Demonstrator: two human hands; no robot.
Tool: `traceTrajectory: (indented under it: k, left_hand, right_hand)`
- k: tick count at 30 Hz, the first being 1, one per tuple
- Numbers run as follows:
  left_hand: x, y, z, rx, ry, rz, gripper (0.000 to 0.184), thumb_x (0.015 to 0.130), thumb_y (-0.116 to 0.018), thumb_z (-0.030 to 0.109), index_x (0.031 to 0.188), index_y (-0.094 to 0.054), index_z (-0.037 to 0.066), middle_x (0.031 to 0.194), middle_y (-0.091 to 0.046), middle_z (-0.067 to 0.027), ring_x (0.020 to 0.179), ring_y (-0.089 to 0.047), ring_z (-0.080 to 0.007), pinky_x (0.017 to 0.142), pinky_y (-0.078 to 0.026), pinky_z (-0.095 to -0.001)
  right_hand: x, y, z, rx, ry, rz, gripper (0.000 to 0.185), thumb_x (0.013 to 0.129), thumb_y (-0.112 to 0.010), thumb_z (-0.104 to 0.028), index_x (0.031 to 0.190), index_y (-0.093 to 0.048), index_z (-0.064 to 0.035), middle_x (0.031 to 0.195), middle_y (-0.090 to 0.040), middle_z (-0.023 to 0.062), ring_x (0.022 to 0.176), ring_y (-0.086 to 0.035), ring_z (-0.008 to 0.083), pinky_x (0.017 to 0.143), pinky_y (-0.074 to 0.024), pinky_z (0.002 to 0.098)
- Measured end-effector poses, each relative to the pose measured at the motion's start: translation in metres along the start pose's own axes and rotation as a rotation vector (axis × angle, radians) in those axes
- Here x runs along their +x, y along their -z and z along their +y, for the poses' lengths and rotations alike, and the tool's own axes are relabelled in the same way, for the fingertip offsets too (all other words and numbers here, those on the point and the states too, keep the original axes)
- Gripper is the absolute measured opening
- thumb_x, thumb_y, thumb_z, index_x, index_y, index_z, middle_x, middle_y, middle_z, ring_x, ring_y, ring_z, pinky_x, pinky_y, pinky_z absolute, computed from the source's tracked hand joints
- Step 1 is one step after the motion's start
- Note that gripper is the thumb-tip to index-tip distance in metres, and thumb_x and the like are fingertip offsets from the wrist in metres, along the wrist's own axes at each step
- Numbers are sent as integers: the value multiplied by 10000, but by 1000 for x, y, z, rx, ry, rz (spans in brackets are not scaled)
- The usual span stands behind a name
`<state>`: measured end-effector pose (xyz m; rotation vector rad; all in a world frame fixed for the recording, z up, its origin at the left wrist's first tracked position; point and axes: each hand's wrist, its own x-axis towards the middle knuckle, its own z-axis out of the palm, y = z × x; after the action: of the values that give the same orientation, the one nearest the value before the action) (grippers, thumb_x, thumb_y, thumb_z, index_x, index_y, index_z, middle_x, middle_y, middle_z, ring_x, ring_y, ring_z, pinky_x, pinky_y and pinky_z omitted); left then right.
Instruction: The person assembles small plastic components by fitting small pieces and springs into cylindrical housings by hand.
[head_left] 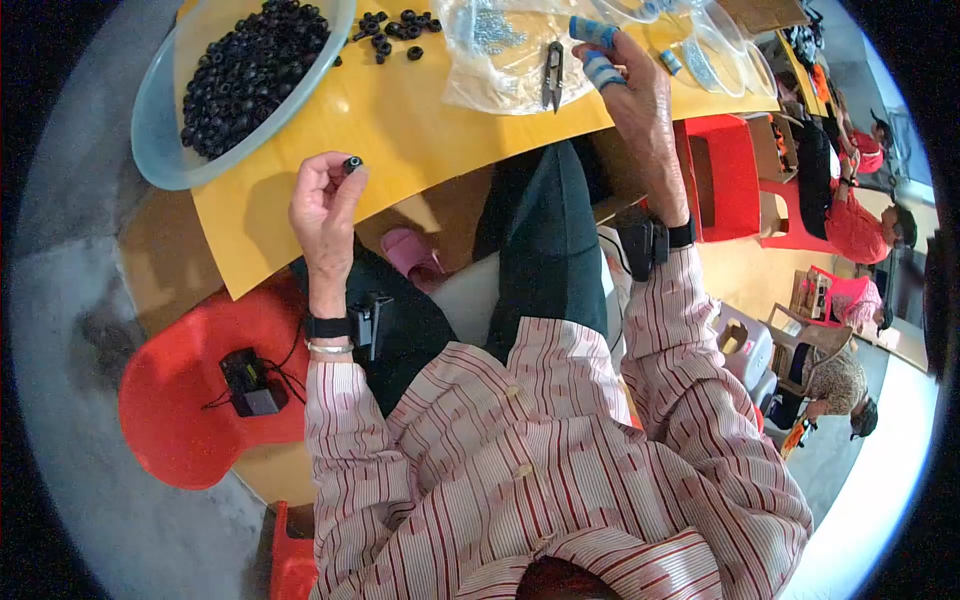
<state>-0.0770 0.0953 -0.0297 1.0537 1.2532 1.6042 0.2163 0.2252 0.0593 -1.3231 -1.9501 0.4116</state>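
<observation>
Near the table's front edge, my left hand [328,210] pinches a small black ring-shaped part [352,164] between thumb and fingertips. Its light rim faces up. Over the right side of the table, my right hand [638,95] has blue-and-white tape around its fingers. The two taped fingertips stand apart, with nothing visible between them. Beside that hand lies a clear plastic bag [470,85] with small silvery pieces [497,32] on it. Dark thread snips [553,76] rest on the bag, left of my right hand.
A translucent basin [160,160] at the left holds many black parts [255,75]. Several loose black parts [414,53] lie beside it on the yellow table [420,140]. A red chair [180,400] carries a black device [250,382]. People [862,225] sit at the far right.
</observation>
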Motion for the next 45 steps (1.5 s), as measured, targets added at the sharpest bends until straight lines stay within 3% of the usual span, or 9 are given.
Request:
traceTrajectory:
  k: [3,7,9,11,17,20,35,39,45]
  left_hand:
    - [-1,-2,4,-33,16,15,159,841,-631,-4,981,-560,17,868,-565,15,781,-512,-57,728,-426,-193]
    - [-3,2,4,-18,22,17,171,836,-641,0,985,-562,24,876,-573,15,787,-520,-55,731,-433,-192]
    - [-1,2,5,-18,29,14,176,833,-644,2,987,-562,27,879,-579,13,789,-528,-55,730,-439,-192]
    - [0,0,7,-5,29,15,176,832,-646,4,986,-564,27,864,-584,13,780,-540,-54,718,-449,-191]
    - [0,-2,10,8,40,16,174,828,-654,6,977,-566,26,858,-596,10,776,-550,-54,711,-461,-194]
    - [1,-2,10,33,40,17,172,825,-657,4,970,-567,24,854,-597,9,762,-547,-53,706,-458,-191]
    - [0,-4,14,-4,51,12,171,826,-651,2,972,-565,22,846,-585,11,754,-532,-51,708,-449,-191]
    - [0,-3,8,-5,25,11,169,833,-647,11,979,-563,23,856,-581,13,765,-529,-51,715,-445,-191]
    - [0,-1,4,3,17,13,162,840,-637,13,985,-567,28,859,-574,15,764,-519,-51,708,-437,-194]
  right_hand:
    - [-8,-7,-11,93,-13,-56,268,869,-588,-106,1134,-631,-100,908,-691,120,836,-663,167,723,-511,304]
    - [-6,-55,-35,162,93,-121,207,826,-601,-70,1031,-637,-72,897,-668,139,832,-649,259,724,-512,349]
    - [6,-81,-49,97,241,-97,212,774,-617,-67,985,-611,-45,901,-652,149,852,-594,362,755,-487,414]
    - [17,-98,-64,73,234,-121,246,818,-574,-18,1056,-610,-69,956,-674,77,844,-632,235,701,-505,339]
    - [38,-139,-56,-72,366,-104,251,737,-550,28,974,-554,-52,951,-658,102,891,-608,307,756,-504,396]
    - [43,-146,-56,-65,386,-208,386,643,-601,24,1008,-519,-68,952,-624,85,945,-560,327,809,-480,412]
    - [32,-159,-62,-77,595,-222,396,697,-557,53,1078,-514,-49,921,-591,127,919,-585,345,772,-494,413]
    - [16,-153,-69,-133,496,-316,417,685,-567,42,1089,-507,-42,929,-581,161,916,-585,366,743,-500,424]
    - [-4,-142,-75,-221,475,-428,410,689,-663,-35,1080,-540,-48,967,-590,120,960,-595,303,794,-515,371]
